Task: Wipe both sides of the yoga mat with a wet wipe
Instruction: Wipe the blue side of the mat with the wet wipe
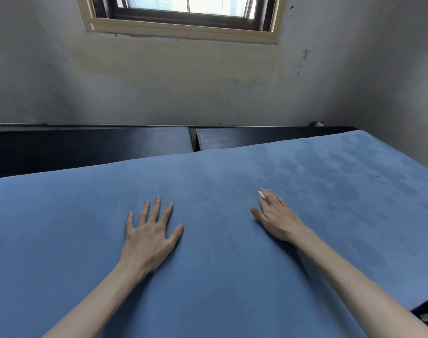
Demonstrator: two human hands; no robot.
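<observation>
Blue yoga mat (208, 240), darker damp blotches

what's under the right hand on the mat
The right hand lies flat on the blue mat. A bit of white wipe peeks out by the fingertips; the rest is covered by the hand, so its size and fold cannot be seen.

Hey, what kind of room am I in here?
Probably a plain indoor room at home, set up for exercise. A blue yoga mat lies over dark padded cushions, below a stained painted wall with a small framed window.
</observation>
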